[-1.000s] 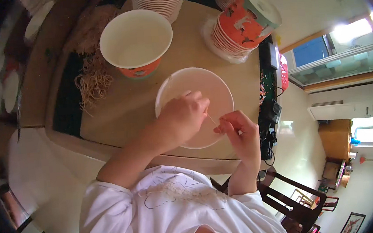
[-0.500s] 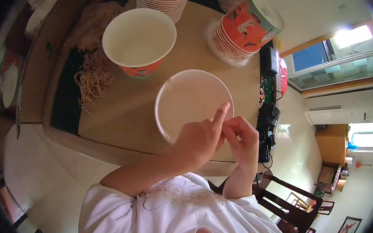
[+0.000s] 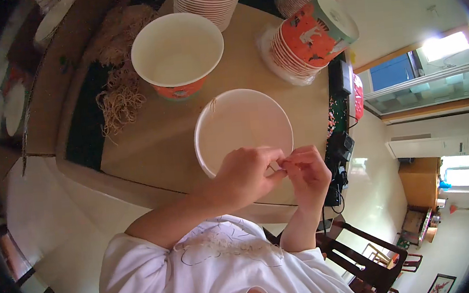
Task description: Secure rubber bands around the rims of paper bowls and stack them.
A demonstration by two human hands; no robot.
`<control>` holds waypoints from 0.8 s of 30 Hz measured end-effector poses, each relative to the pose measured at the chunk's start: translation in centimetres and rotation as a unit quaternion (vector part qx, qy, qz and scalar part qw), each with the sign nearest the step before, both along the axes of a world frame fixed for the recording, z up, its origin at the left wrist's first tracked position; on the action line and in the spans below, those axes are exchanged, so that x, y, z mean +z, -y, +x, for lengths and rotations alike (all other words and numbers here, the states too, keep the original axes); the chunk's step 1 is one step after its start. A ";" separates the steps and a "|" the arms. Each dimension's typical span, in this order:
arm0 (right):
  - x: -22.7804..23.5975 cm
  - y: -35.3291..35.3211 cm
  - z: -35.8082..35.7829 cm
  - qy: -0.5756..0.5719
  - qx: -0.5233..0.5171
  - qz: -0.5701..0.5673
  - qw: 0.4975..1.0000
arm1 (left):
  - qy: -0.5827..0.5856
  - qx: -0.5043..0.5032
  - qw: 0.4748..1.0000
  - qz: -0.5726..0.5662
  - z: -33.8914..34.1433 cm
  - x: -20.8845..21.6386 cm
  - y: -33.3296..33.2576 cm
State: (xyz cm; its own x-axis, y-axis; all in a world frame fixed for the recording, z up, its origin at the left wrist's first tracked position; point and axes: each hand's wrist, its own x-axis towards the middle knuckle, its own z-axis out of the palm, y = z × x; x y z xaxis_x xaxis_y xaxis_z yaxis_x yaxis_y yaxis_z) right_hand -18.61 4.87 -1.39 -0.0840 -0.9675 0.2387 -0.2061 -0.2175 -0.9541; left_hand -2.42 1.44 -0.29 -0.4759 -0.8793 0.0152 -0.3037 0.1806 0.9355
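My left hand and my right hand meet fingertip to fingertip over the near right rim of a white paper bucket. Both are closed in a pinch; whatever lies between the fingers is too small to make out. A short piece of string hangs over the far left rim of this bucket. Behind it to the left stands another paper bucket, white inside and red with a pattern outside. A loose tangle of beige string lies left of that one.
A tall stack of paper buckets rises at the back. Patterned red buckets, partly in clear plastic, lie to the right. Black devices with cables line the table's right edge. A dark wooden chair stands beyond at the lower right.
My left index finger, raised and stretched out before, has come down to my right fingertips. The hands have shifted slightly; the buckets and string stay put.
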 end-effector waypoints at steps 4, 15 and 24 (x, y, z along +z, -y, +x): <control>0.4 -0.1 0.0 0.028 0.004 0.005 1.000 | -0.022 0.011 1.000 -0.018 0.0 -0.1 -0.1; 1.2 -0.3 -1.3 -0.131 0.036 0.145 0.980 | 0.004 0.007 0.999 -0.050 0.1 -0.1 -0.3; 2.4 0.7 -2.0 -0.164 0.117 0.077 0.976 | 0.010 0.001 0.999 -0.053 0.7 -1.0 0.0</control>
